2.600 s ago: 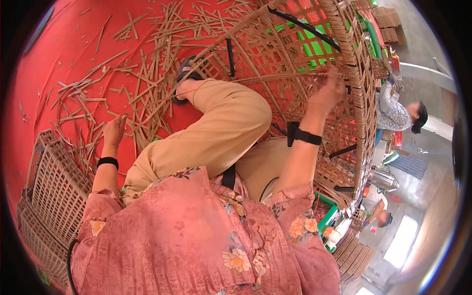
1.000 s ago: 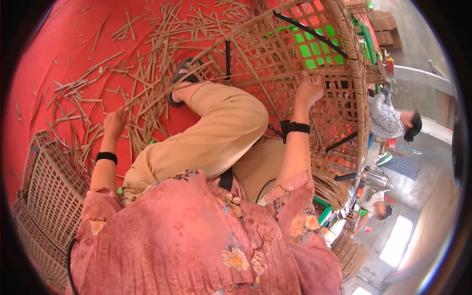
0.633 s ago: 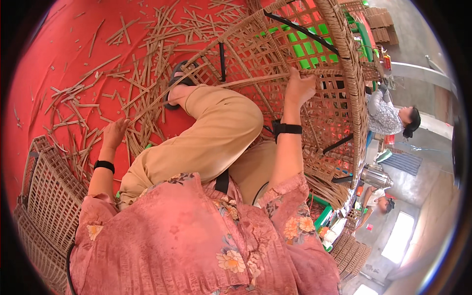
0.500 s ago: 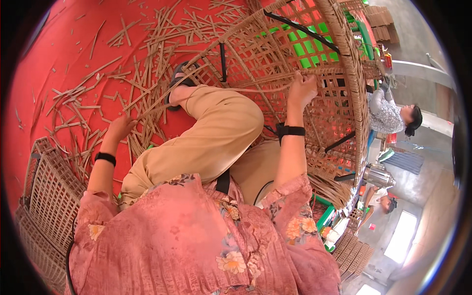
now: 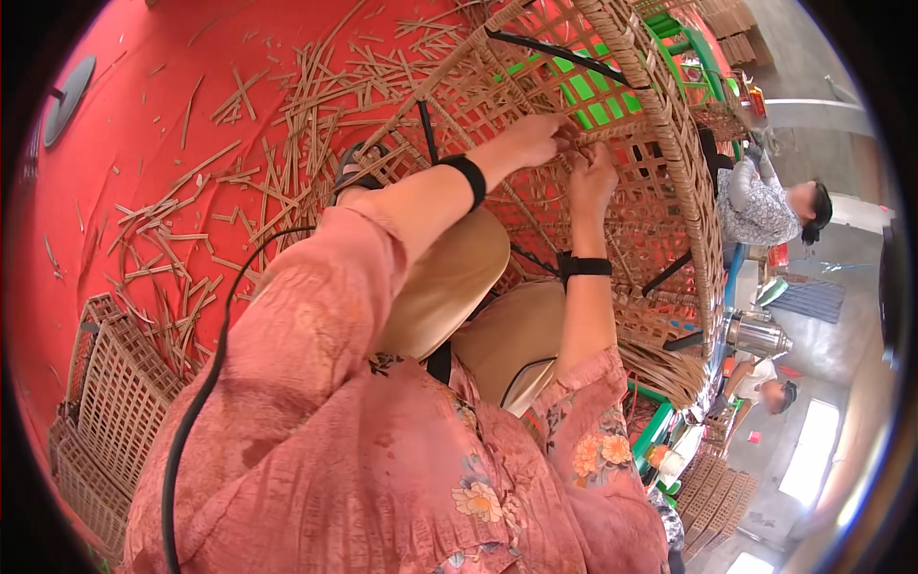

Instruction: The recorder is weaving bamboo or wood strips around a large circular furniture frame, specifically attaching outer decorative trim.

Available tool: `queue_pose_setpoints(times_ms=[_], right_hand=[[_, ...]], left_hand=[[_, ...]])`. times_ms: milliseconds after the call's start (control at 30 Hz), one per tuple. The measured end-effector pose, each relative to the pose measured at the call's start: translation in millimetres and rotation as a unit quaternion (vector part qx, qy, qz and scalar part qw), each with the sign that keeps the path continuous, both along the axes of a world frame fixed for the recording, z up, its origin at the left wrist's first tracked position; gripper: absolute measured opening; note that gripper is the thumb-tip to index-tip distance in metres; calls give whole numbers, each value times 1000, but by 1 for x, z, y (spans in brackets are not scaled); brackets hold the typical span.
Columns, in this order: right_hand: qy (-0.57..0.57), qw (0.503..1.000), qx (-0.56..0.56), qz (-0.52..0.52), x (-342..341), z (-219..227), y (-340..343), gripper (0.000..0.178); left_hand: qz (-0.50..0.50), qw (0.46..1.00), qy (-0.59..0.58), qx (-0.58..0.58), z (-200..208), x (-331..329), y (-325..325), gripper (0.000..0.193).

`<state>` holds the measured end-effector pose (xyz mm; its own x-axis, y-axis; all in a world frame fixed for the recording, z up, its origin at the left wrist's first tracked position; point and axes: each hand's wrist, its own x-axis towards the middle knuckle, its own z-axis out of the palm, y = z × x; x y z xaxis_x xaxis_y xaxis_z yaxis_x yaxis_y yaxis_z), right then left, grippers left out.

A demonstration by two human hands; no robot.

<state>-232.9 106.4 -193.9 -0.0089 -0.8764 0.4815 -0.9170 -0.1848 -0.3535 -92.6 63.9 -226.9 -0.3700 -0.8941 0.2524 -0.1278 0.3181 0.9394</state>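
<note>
A large woven rattan basket (image 5: 703,191) with black metal struts (image 5: 564,59) lies tipped over my knees, its open lattice side facing me. My left hand (image 5: 537,140) reaches across my body to the lattice, its fingers pinched together. Close beside it, my right hand (image 5: 595,177) is also closed, thumb and fingertips against the same spot. A thin flat rattan strip seems to be between both sets of fingertips, though they mostly hide it.
Cut strip scraps (image 5: 277,153) litter the red floor covering (image 5: 143,115). Woven panels (image 5: 124,402) stand at lower left. A strip bundle (image 5: 669,371) lies by my right elbow. Beyond the basket are a green plastic chair (image 5: 703,57), a metal flask (image 5: 755,333) and two people (image 5: 760,203).
My left hand has come from far out on the left, where it held the strip's stretched length, over to my right hand at the lattice. My right hand stays at about the same place.
</note>
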Motion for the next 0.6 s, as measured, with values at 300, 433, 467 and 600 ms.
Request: queue_pose_setpoints(times_ms=[300,433,467,600], right_hand=[[131,988,-64,-54,-7,13,9,11],[126,986,-57,-94,6,9,10,11],[88,990,-48,-102,9,7,8,14],[-56,987,-54,-141,27,-4,7,24]], left_hand=[[-10,999,-37,25,-3,-29,-15,28],[-5,998,-7,58,-7,-28,-16,27],[-4,998,-6,58,-8,-28,-17,27],[11,999,-6,40,-10,-27,-14,25]])
